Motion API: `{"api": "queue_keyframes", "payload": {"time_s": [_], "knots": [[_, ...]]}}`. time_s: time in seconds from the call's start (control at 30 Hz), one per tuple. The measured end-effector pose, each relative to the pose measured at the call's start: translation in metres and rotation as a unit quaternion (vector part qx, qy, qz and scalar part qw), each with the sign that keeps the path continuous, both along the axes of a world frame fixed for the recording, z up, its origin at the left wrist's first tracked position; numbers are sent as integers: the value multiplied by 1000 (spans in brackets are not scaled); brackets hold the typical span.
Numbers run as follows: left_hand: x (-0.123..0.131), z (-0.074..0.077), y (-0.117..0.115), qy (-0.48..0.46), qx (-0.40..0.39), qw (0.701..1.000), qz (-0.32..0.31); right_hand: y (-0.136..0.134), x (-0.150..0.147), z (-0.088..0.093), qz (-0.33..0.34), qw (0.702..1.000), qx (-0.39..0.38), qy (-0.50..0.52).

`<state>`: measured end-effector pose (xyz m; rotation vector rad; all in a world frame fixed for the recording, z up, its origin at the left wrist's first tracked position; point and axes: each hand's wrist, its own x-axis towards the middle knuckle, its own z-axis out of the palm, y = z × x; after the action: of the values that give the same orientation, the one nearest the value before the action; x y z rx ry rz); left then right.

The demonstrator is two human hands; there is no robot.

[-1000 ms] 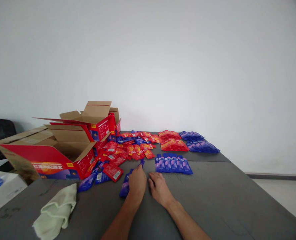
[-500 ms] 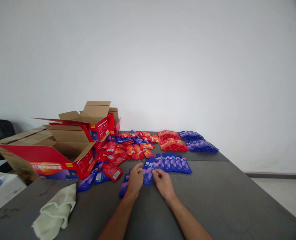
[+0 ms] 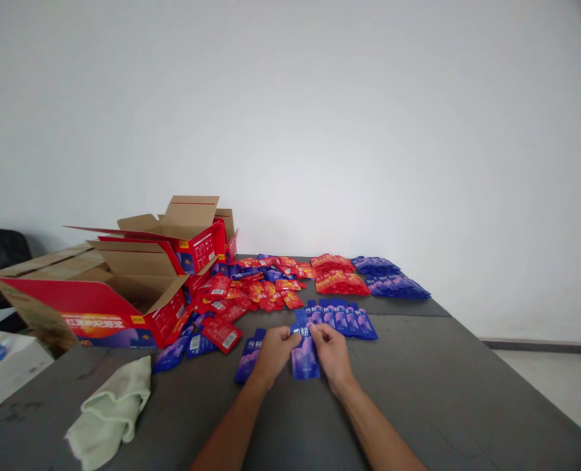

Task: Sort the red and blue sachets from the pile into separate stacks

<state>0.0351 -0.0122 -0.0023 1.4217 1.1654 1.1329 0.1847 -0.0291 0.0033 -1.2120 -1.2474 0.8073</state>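
A blue pouch (image 3: 305,358) is held upright between my two hands over the dark table. My left hand (image 3: 277,350) pinches its left edge, and my right hand (image 3: 330,350) pinches its right edge. Just beyond, a row of overlapping blue pouches (image 3: 342,318) lies on the table, partly hidden behind the held one. Another blue pouch (image 3: 248,358) lies to the left of my left hand, which covers part of it. A loose heap of red pouches (image 3: 226,311) mixed with blue ones spreads farther left.
Open red cartons (image 3: 138,294) stand at the left. A pale green cloth (image 3: 111,415) lies at the front left of the table (image 3: 418,392). Stacked red pouches (image 3: 342,282) and stacked blue pouches (image 3: 398,286) sit at the back right.
The held blue pouch has moved slightly right and nearer, and is straighter. Both hands have shifted right with it; more of the pouch at the left shows.
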Motion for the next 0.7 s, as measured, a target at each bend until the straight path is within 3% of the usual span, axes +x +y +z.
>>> {"api": "queue_keyframes", "payload": {"time_s": [0.17,0.23,0.47,0.53,0.7], "knots": [[4,-1,-10,-43,-101,985,-134,6,6,-5,-35,999,-6,30],[4,-3,-9,-53,-99,983,-146,6,7,-5,-23,999,-12,24],[1,-2,3,-118,-38,992,-17,2,-2,-7,125,988,-88,13],[1,-1,1,-121,-40,992,-4,4,-2,-11,113,990,-78,16],[6,-4,-1,-103,-57,992,35,14,6,-19,7,998,-55,-35]]}}
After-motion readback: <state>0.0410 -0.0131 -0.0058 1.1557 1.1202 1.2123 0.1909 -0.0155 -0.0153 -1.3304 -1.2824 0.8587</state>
